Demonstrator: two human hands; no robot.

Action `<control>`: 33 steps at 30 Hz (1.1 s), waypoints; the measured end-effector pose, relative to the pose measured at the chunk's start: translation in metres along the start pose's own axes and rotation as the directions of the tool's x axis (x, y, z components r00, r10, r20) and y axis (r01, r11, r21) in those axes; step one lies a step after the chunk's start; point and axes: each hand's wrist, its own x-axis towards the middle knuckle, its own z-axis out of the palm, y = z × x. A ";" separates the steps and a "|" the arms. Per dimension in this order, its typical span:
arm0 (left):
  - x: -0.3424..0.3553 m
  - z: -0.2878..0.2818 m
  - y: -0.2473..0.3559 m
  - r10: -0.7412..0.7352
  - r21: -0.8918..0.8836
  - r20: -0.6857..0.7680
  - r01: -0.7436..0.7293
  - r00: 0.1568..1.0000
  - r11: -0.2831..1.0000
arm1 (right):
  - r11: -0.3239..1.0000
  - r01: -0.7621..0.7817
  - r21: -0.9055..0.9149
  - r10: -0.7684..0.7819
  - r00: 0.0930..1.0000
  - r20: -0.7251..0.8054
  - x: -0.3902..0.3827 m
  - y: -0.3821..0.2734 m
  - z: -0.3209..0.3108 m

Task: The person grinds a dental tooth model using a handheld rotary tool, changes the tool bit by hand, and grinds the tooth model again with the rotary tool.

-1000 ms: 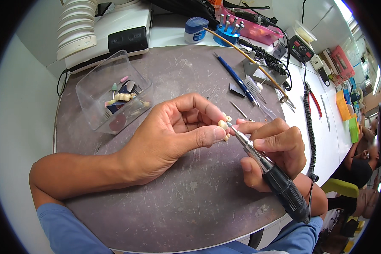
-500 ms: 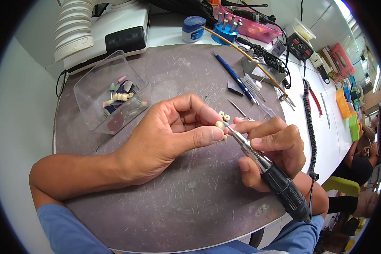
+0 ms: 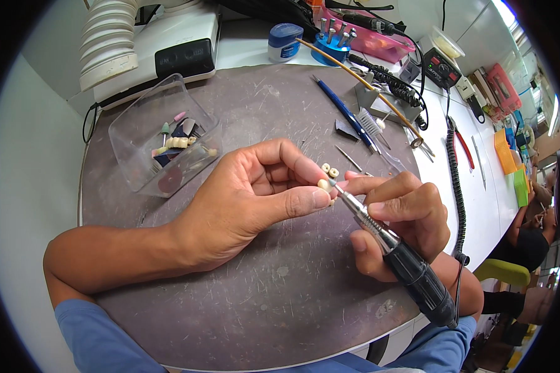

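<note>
Between the thumb and index finger of my left hand [image 3: 249, 199] is a small cream tooth crown [image 3: 323, 185]. My right hand [image 3: 410, 217] grips a black and silver rotary handpiece [image 3: 417, 276], its small grey tip on or very close to the crown. Just beyond my fingertips, more small cream tooth pieces [image 3: 333, 172] lie on the scratched grey mat [image 3: 255, 311]. A clear plastic box [image 3: 130, 161] left of my hands holds tooth pieces, grinding bits and dark scraps.
A white machine with a ribbed hose [image 3: 109, 43], a blue jar [image 3: 284, 43], a blue bur stand [image 3: 330, 51] and a pink tray stand at the back. Pens, brushes, red pliers [image 3: 463, 149] and a control box [image 3: 440, 69] are on the right. Another person [image 3: 526, 242] sits at the far right.
Both hands keep their grips, with only slight movement of the crown and handpiece tip. The small pieces beyond my fingertips show more than a second ago, and the view has shifted slightly.
</note>
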 end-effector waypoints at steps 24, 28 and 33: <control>0.001 -0.002 -0.001 -0.017 0.047 -0.006 0.018 1.000 0.999 | 0.998 -0.027 0.051 0.035 0.988 -0.150 0.002 0.000 0.003; 0.000 -0.002 -0.001 -0.016 0.050 -0.010 0.017 1.000 0.999 | 1.000 -0.022 -0.022 0.022 1.000 -0.012 0.002 -0.001 0.000; 0.001 0.000 -0.001 -0.002 0.017 -0.010 0.002 1.000 1.000 | 0.999 -0.005 -0.053 0.008 0.999 0.039 0.004 -0.003 -0.002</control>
